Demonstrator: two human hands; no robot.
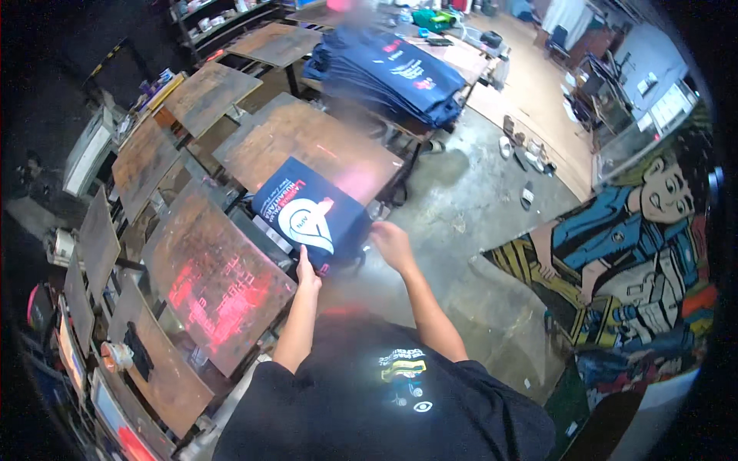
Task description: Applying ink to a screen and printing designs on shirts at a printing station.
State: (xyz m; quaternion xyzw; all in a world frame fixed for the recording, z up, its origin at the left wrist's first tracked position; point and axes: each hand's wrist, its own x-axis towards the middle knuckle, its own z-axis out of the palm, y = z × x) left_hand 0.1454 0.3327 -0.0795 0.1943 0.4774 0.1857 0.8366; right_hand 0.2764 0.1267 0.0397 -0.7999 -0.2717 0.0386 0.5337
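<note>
A flat navy cloth piece [346, 211], with a white emblem and red and white lettering, is held up in front of me. Its kind, bag or garment, is not plain. My left hand [308, 273] grips the near edge, thumb on the printed face and the other fingers mostly hidden. At the right corner my right hand [393, 246] is closed on the edge, its fingertips partly out of sight. Beyond the cloth lies a bare brown board [307, 134]. Left of my left hand is another board [219, 276] with red ink marks.
A tall stack of similar navy cloths [388, 73] lies on a far table. More brown boards [211, 96] stand in rows to the left. A tape roll [117, 356] sits at lower left. Shoes [526, 150] are on the floor, and a painted cartoon panel [623, 253] stands at right.
</note>
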